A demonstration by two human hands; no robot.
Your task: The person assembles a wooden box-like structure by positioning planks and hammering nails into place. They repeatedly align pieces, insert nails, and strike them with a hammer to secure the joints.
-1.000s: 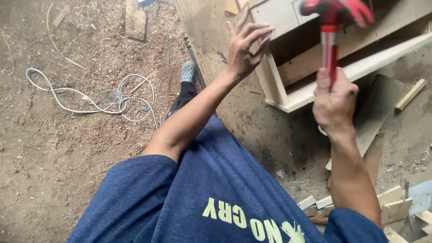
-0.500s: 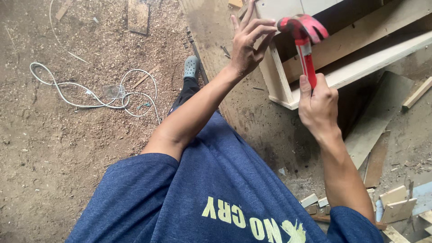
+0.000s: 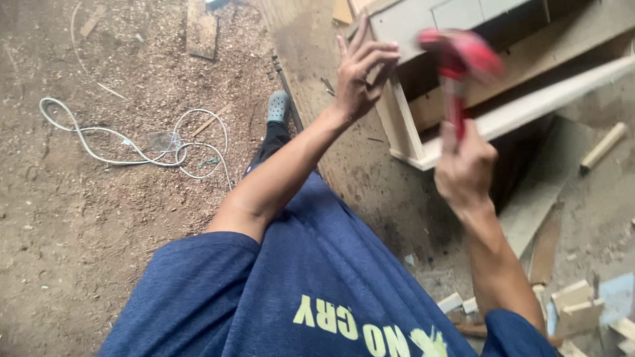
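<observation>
My right hand [image 3: 464, 170] grips the handle of a red hammer [image 3: 460, 63], whose blurred head is raised over a pale wooden frame [image 3: 423, 92]. My left hand [image 3: 360, 76] rests on the frame's upper left corner, fingers spread and pinched there; whether it holds a small nail I cannot tell. The frame is a box-like cabinet piece with white rails, lying on a worn plywood board [image 3: 344, 152].
A white cable [image 3: 132, 145] loops over the sawdust-covered floor at left. My grey shoe [image 3: 278, 106] stands beside the board. Wood offcuts [image 3: 582, 311] lie at lower right, a short dowel [image 3: 602, 147] at right, a plank scrap [image 3: 202, 30] at top.
The hammer swung down toward the frame half a second ago and is now raised again and blurred. My left hand has stayed at the frame's corner.
</observation>
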